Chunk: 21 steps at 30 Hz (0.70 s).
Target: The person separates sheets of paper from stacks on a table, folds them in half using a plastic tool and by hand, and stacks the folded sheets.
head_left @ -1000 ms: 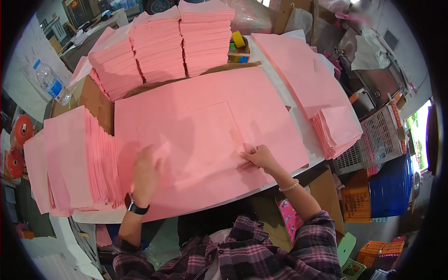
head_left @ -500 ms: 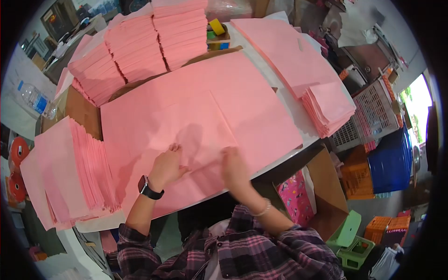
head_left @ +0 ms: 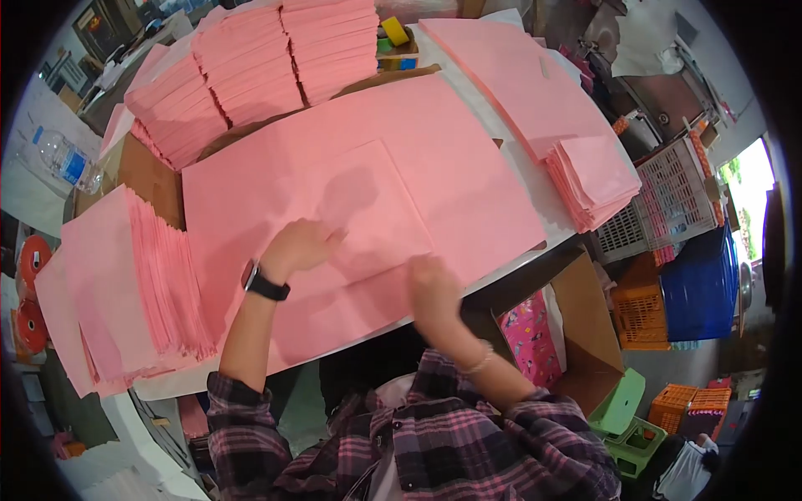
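A folded pink sheet [head_left: 376,196] lies on a larger flat pink sheet [head_left: 476,167] in front of me. My left hand [head_left: 299,248] is over the folded sheet's left part, its fingers pointing right and partly apart; it appears to hold nothing. At the near right corner of the folded sheet is my right hand [head_left: 434,296], fingers curled in and blurred by motion. Whether anything is inside those curled fingers is hidden.
Tall stacks of folded pink sheets [head_left: 251,67] stand at the back left, beside a cardboard box [head_left: 150,179]. Another pink stack [head_left: 138,284] is at left. Folded sheets [head_left: 589,179] lie at right, above an open carton [head_left: 585,334] below the table edge.
My left hand has moved up and left, turning its fingers rightward. My right hand has shifted slightly right and down along the folded sheet's near edge. The folded sheet's outline shows more clearly.
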Available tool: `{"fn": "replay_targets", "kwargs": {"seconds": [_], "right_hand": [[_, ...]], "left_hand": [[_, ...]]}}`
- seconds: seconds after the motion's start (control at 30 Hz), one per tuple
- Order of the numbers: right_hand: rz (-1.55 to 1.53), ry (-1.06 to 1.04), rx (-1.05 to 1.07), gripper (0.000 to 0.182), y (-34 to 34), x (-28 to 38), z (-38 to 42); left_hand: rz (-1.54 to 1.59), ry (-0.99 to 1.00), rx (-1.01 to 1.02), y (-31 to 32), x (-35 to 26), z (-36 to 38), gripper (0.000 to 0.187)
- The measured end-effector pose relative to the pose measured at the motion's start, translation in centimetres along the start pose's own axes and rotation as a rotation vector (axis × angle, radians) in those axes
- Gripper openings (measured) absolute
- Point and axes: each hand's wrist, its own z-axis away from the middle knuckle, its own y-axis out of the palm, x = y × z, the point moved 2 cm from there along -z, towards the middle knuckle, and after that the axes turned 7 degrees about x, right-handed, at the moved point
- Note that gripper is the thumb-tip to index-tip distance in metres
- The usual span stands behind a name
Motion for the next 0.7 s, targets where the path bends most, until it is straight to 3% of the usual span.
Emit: {"fn": "replay_targets", "kwargs": {"seconds": [0.1,0.13,0.17,0.23,0.3,0.37,0.43,0.47,0.5,0.53,0.57,0.63,0.7], "right_hand": [[0.076,-0.341,0.096,0.01,4.0,9.4,2.2],[-0.259,-0.276,0.024,0.014,4.6,13.1,3.1],[-0.016,-0.451,-0.057,0.015,6.4,16.9,4.4],[-1.104,-0.894,0.18,0.015,9.5,23.7,7.6],[-0.896,-1.184,0.562,0.019,4.6,22.5,8.6],[-0.724,-1.313,0.997,0.023,-2.6,18.2,6.3],[-0.854,-1.062,1.14,0.021,-4.6,12.1,4.6],[-0.989,-1.048,0.878,0.015,-4.0,9.3,4.0],[-0.937,-0.893,0.956,0.017,-3.0,5.6,3.2],[-0.961,-0.777,0.877,0.022,-3.8,2.3,1.5],[-0.692,-0.661,0.778,0.026,-4.8,-0.5,0.2],[-0.517,-0.565,0.549,0.026,-4.3,-4.5,-2.8],[-0.427,-0.551,0.479,0.024,-4.2,-5.9,-4.9]], "left_hand": [[-0.018,-0.033,0.045,-0.7,-0.3,-1.3,0.057],[-0.029,-0.045,0.077,-0.8,-0.7,-1.6,0.059],[-0.04,-0.055,0.107,-0.7,-1.0,-1.8,0.061],[-0.015,-0.061,0.101,0.0,-1.4,-2.3,0.062],[0.033,-0.063,0.095,1.1,-1.4,-2.7,0.066],[0.034,-0.034,0.01,3.4,-1.1,-2.6,0.067],[0.052,0.013,-0.166,5.8,-0.9,-1.6,0.072],[0.059,0.013,-0.171,6.7,-1.0,-0.9,0.072],[0.107,0.011,-0.238,7.4,-1.2,0.0,0.073],[0.157,0.007,-0.305,8.1,-1.5,0.8,0.075],[0.206,0.003,-0.371,8.7,-1.7,1.3,0.078],[0.19,0.004,-0.397,10.3,-1.8,1.4,0.078],[0.135,0.013,-0.445,11.4,-1.9,1.2,0.079]]}}
